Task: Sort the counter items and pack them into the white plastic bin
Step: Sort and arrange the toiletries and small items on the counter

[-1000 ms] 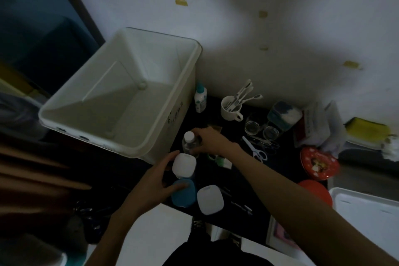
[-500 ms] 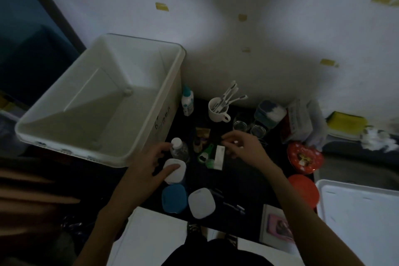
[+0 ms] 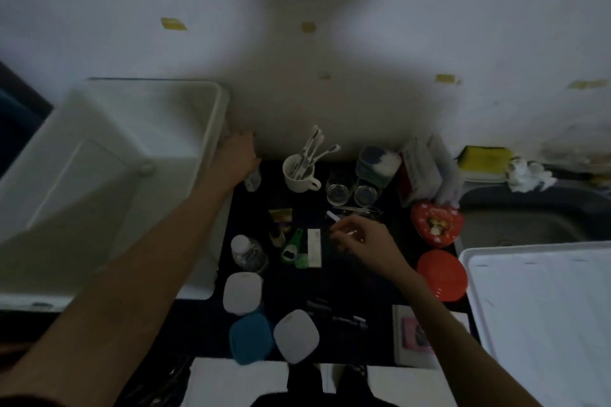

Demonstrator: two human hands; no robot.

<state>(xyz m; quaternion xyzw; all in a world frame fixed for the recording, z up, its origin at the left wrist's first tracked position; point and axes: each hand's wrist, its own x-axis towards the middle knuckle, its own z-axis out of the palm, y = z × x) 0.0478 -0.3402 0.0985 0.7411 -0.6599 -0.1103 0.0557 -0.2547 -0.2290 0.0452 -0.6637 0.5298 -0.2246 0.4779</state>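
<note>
The white plastic bin [image 3: 211,129] stands empty at the left of the dark counter. My left hand [image 3: 239,155] reaches past its corner and covers the top of a small white bottle [image 3: 252,180]; the grip itself is hidden. My right hand [image 3: 360,241] hovers mid-counter, fingers pinched on a thin white stick-like item [image 3: 332,217]. Near it lie a clear bottle with a white cap [image 3: 246,253], a green opener [image 3: 291,248] and a narrow white box [image 3: 314,248]. Two white square containers [image 3: 243,292] [image 3: 296,335] and a blue container [image 3: 251,339] sit at the front.
A mug of toothbrushes [image 3: 297,175], two small glasses [image 3: 339,190], a cotton jar [image 3: 377,162], a red heart tin [image 3: 436,225] and a red lid [image 3: 441,274] crowd the back and right. A white tray [image 3: 542,307] and a sink [image 3: 529,221] lie further right.
My left hand left the white square container and stretched back to the small bottle beside the bin. My right hand moved from the clear bottle to the counter's middle and pinched a thin white item.
</note>
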